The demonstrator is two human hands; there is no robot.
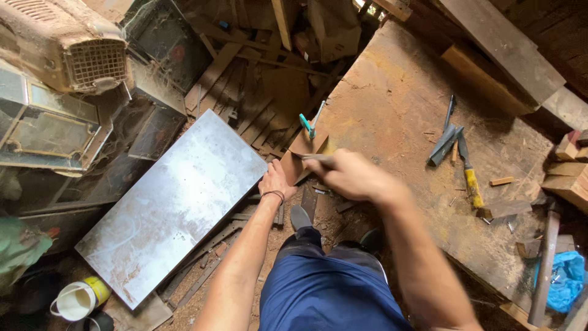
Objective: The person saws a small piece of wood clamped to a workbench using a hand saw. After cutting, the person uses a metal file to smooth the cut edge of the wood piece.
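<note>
No labels, signs or screens are seen. A crumpled blue plastic bag [566,279] is found at the near right edge.

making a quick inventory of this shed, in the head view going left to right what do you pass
white and yellow cup → grey metal sheet → left hand on the small wooden board → right hand gripping a thin tool → grey metal tools → yellow-handled chisel → blue plastic bag

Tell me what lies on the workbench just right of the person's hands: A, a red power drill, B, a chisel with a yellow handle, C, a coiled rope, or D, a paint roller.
B: a chisel with a yellow handle lies on the workbench, right of the right hand.
</note>
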